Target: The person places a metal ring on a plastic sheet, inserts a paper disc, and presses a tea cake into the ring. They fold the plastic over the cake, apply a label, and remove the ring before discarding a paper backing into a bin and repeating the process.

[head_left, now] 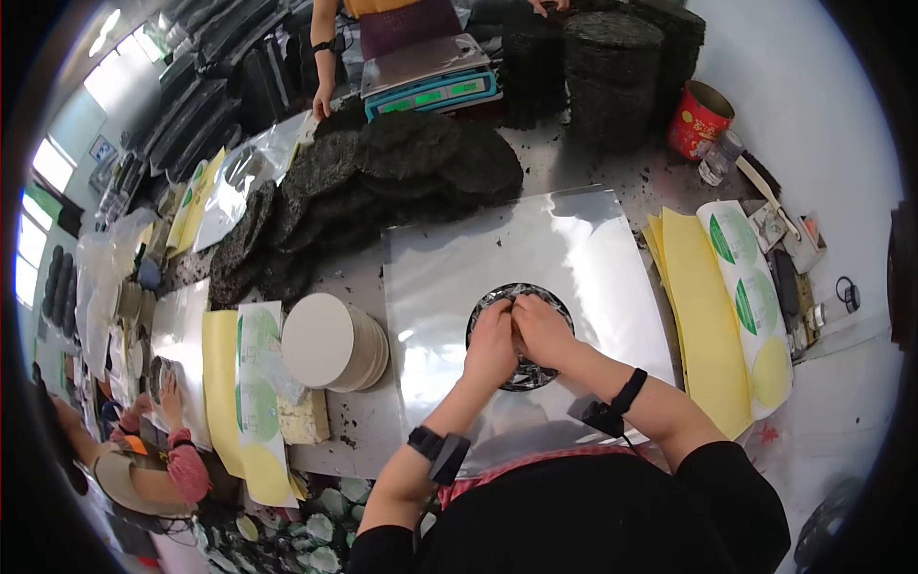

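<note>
A round, dark dried seaweed disc (521,376) in shiny, crinkled clear wrapping lies on a reflective metal sheet (440,287) in front of me. My left hand (491,342) and my right hand (541,330) meet over its middle. The fingers of both are closed and curled in at the wrapping, and the fingertips are partly hidden. To the left of the sheet stands a stack of round, pale cardboard discs (325,342). Beyond the sheet, loose dark seaweed discs (411,143) lie in an overlapping heap.
Yellow sheets and printed label sheets (741,268) lie at the right, with more labels (260,383) at the left. A scale (430,94), tall seaweed stacks (612,72), a red tin (701,120) and a jar (719,158) stand farther back. Co-workers are across and at left.
</note>
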Motion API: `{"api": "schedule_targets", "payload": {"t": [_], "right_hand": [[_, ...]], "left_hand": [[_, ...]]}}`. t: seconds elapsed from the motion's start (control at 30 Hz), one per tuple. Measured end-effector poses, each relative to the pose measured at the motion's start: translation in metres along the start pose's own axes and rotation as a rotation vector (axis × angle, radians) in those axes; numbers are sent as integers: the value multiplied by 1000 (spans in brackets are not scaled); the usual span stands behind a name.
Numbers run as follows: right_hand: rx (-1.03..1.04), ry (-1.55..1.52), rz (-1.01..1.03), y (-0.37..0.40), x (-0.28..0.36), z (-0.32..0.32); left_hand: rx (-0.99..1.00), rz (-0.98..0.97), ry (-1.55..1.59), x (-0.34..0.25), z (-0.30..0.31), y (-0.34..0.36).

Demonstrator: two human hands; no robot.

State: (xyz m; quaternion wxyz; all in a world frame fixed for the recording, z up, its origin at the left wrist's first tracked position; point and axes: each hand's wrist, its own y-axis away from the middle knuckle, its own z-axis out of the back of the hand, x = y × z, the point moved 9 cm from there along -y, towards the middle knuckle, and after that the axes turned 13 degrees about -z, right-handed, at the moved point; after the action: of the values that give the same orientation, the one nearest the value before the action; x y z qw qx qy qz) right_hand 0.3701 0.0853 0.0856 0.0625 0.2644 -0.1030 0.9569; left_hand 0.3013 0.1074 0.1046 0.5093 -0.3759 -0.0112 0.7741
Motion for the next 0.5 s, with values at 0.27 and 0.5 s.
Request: {"api": "schedule_targets", "payload": {"t": [0.27, 0.5], "right_hand": [[199, 338, -144, 33, 1, 28], [-112, -38, 376, 59, 85, 115]], "left_hand": [[176, -171, -272, -26, -18, 10], [260, -261, -379, -25, -44, 13]]}}
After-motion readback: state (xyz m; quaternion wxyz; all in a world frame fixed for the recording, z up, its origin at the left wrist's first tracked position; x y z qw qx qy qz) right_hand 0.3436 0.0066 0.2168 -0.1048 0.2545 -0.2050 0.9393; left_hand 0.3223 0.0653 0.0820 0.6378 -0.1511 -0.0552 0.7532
